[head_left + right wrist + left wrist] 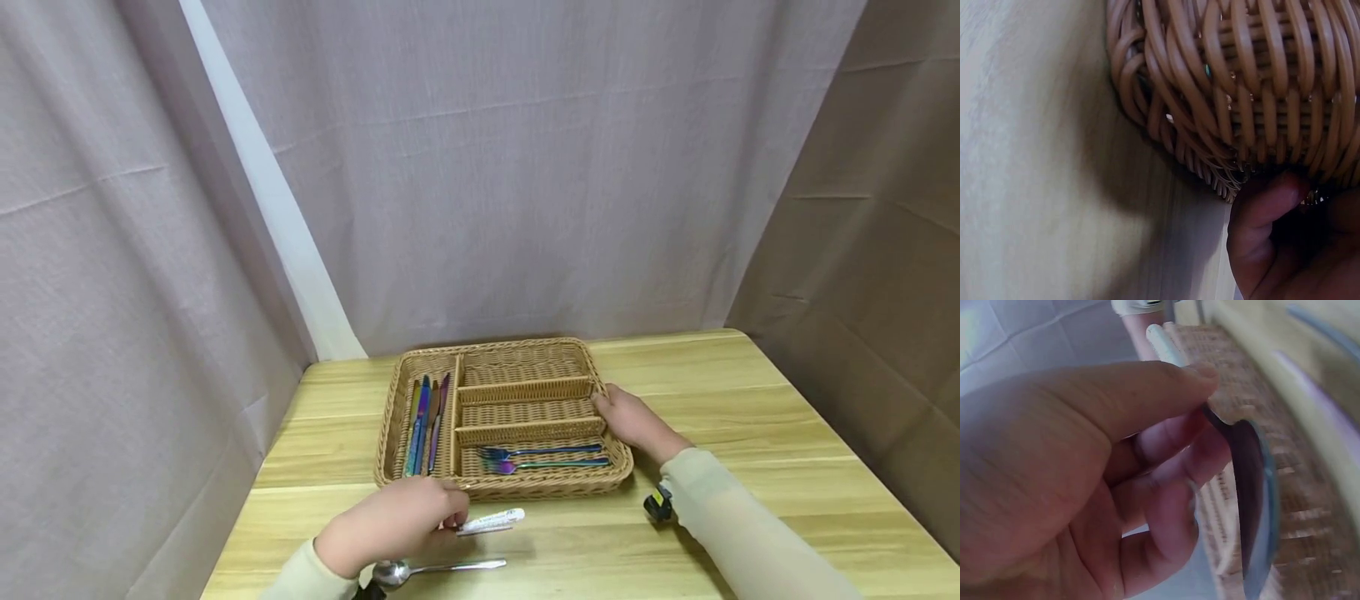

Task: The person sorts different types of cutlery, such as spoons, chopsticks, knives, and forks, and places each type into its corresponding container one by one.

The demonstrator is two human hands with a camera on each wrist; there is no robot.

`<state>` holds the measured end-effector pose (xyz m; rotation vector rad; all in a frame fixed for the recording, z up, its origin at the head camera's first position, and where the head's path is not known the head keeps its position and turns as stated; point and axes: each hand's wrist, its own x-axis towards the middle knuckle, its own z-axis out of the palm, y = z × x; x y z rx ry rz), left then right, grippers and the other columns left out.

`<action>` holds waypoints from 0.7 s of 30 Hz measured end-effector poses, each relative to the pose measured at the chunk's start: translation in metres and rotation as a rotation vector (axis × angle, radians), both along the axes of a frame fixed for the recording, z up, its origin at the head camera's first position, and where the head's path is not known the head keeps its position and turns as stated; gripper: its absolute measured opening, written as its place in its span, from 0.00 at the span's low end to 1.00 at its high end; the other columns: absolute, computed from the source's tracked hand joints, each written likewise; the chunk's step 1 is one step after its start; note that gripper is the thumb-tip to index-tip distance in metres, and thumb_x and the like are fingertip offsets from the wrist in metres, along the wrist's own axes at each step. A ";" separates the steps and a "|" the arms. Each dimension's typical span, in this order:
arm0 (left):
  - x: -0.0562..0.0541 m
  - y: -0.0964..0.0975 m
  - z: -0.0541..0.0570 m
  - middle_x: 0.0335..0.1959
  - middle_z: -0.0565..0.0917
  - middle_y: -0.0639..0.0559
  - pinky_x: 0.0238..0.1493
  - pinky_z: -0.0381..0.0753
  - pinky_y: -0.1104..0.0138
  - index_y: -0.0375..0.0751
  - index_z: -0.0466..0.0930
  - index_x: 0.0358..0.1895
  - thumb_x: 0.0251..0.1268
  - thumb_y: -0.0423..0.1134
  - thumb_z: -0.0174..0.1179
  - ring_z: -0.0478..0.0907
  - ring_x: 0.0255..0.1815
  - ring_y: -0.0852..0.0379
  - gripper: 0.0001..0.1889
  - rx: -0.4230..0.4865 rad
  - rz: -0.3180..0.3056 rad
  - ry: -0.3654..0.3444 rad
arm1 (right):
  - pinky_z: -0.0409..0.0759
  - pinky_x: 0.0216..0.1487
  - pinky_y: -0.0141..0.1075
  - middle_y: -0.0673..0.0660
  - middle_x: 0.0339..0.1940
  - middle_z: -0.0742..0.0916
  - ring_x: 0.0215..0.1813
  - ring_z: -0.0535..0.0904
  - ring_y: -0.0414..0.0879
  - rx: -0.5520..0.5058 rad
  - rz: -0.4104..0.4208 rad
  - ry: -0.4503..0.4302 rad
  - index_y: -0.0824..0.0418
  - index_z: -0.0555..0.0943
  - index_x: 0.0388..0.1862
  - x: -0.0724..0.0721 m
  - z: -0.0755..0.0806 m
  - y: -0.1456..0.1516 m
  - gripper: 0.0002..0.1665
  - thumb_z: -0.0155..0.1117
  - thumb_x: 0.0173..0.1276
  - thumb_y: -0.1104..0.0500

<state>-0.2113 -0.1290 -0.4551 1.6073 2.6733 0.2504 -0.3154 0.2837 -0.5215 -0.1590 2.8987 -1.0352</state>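
Observation:
My left hand (408, 512) pinches a spoon (1254, 500) between thumb and fingers, just in front of the tray's near edge. The spoon's pale handle with printed marks (491, 522) points right in the head view; its bowl shows in the left wrist view. At the right side of a woven cutlery tray (540, 482), my right hand (633, 421) grips the rim, with fingers bent under the weave in the right wrist view. Several iridescent knives (426, 425) lie in the tray's left compartment. Two iridescent forks (551, 458) lie in the nearest right compartment.
Another spoon (393, 573), silver, lies on the wooden table (757, 467) beside my left wrist. Two dividers (525, 390) split the tray's right part into three compartments. Grey curtains (517, 183) hang behind and beside the table.

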 end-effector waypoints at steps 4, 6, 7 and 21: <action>-0.011 0.006 0.017 0.27 0.65 0.64 0.28 0.59 0.76 0.50 0.67 0.28 0.68 0.32 0.76 0.60 0.27 0.69 0.22 0.032 -0.016 -0.002 | 0.65 0.78 0.69 0.84 0.75 0.73 0.78 0.68 0.79 0.002 -0.001 -0.003 0.84 0.61 0.79 0.000 0.000 0.000 0.37 0.39 0.93 0.51; -0.020 0.010 0.024 0.27 0.64 0.63 0.28 0.59 0.74 0.48 0.67 0.29 0.69 0.31 0.75 0.60 0.27 0.68 0.21 0.038 -0.013 0.004 | 0.65 0.78 0.69 0.85 0.75 0.73 0.78 0.68 0.79 0.005 -0.003 -0.002 0.84 0.60 0.79 0.000 0.001 0.001 0.37 0.39 0.93 0.51; -0.024 0.012 0.027 0.28 0.65 0.63 0.28 0.60 0.74 0.49 0.68 0.29 0.69 0.32 0.75 0.61 0.28 0.68 0.21 0.040 -0.007 0.007 | 0.65 0.78 0.69 0.85 0.75 0.72 0.78 0.68 0.79 0.005 -0.004 -0.003 0.84 0.60 0.79 0.000 0.001 0.001 0.37 0.39 0.93 0.51; -0.099 0.043 0.029 0.34 0.77 0.60 0.35 0.74 0.69 0.49 0.77 0.39 0.78 0.35 0.70 0.69 0.31 0.65 0.10 0.026 0.069 -0.023 | 0.59 0.81 0.69 0.85 0.81 0.63 0.81 0.60 0.81 0.017 0.001 -0.023 0.86 0.54 0.82 0.002 0.002 0.000 0.41 0.38 0.94 0.49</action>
